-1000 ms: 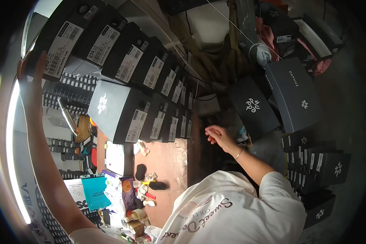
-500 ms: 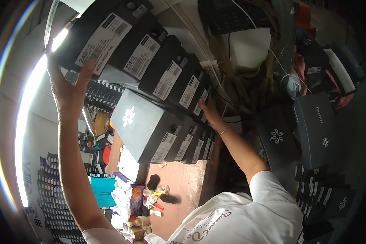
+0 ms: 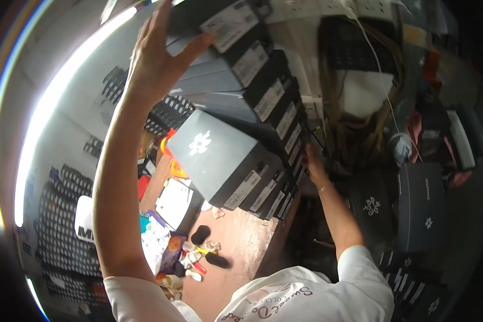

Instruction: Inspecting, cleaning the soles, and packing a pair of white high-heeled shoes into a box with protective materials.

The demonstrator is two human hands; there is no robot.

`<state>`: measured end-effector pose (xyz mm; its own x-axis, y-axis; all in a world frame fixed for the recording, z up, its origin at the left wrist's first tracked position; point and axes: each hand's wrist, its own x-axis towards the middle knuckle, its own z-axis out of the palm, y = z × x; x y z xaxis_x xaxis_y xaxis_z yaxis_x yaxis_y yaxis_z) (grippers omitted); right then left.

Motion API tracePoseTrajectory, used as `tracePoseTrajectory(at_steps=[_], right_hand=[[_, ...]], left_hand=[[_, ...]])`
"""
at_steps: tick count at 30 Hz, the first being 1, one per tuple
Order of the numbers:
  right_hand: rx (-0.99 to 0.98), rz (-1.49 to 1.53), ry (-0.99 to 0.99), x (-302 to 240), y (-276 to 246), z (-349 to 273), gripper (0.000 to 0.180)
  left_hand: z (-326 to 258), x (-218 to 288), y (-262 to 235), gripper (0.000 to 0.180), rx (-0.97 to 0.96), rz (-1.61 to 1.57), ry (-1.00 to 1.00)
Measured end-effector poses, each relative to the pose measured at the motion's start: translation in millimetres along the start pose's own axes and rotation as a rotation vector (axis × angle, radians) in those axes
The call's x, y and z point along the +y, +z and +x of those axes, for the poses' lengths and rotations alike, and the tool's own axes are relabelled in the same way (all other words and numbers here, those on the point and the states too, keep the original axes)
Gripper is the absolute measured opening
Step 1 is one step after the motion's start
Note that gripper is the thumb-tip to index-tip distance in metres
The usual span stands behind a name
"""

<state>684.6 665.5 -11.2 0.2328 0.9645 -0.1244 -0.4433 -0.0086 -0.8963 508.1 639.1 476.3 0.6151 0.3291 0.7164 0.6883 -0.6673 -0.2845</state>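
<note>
Dark grey shoeboxes with white end labels are piled in a tall, leaning stack (image 3: pixel 271 102). My left hand (image 3: pixel 158 59) is high at its left side, fingers stretched up along a top shoebox (image 3: pixel 231 27) and thumb across the labelled end. Lower down, on the stack's right side, my right hand (image 3: pixel 315 163) rests against the box ends, its fingers partly hidden. In front of the tall stack is a shorter pile, whose nearest shoebox (image 3: pixel 217 155) bears a white flower-like mark on its broad face.
The wooden table (image 3: pixel 225 247) holds small dark pads, a red-handled item, crumpled white paper and a white box (image 3: pixel 174 204). More dark shoeboxes (image 3: pixel 421 206) stand at right. A bag (image 3: pixel 354 102) and a hanging white cable are behind; a bright light strip runs along the left.
The view has shifted, so the boxes and table appear farther right. My left hand has risen along the top box with its fingers straighter; my right hand sits lower beside the stack.
</note>
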Motion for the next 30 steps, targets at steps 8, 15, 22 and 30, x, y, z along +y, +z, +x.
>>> tracePoseTrajectory(at_steps=[8, 15, 22, 30], right_hand=[[-0.227, 0.058, 0.403, 115.9, -16.4, -168.8, 0.026], [-0.737, -0.424, 0.889, 165.8, 37.9, -318.9, 0.025], [-1.321, -0.702, 0.740, 204.1, 211.6, -383.3, 0.028], [-2.188, -0.559, 0.505, 204.9, 444.4, -670.9, 0.041]], left_hand=[[-166.2, -23.0, -44.6, 0.082, -0.036, -0.156, -0.180], [-458.5, 45.5, -200.4, 0.055, -0.780, -0.179, -0.645], [-671.3, 171.9, -468.1, 0.046, -0.231, 0.828, -1.374], [-804.6, 271.2, -767.1, 0.069, 1.234, 1.146, -1.636]])
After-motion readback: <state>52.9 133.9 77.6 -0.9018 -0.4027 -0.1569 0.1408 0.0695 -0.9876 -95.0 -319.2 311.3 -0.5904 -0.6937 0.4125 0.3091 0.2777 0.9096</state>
